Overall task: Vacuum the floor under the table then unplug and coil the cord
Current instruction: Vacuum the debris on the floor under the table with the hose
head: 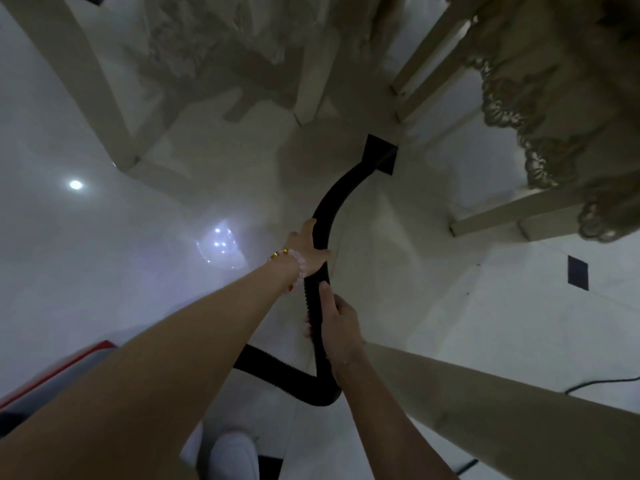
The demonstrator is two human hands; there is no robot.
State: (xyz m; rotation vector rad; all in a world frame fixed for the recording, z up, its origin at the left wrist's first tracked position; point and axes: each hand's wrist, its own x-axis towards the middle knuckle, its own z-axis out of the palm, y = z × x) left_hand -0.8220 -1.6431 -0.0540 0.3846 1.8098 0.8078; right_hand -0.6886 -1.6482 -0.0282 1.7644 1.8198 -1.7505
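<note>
Both hands grip the black corrugated vacuum hose (320, 233) at frame centre: left hand (308, 249) wrapped around it higher up, right hand (337, 329) closed around it below, presumably to steer. The nozzle (381, 154) rests on the pale floor (398, 237) among chair legs (311, 81). The power cord (602, 382) lies lower right. No containers visible.

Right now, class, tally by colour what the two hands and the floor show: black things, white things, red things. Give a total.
Black: 3, hose, nozzle, cord
White: 1, shoe
Red: 1, vacuum trim
Total: 5
</note>
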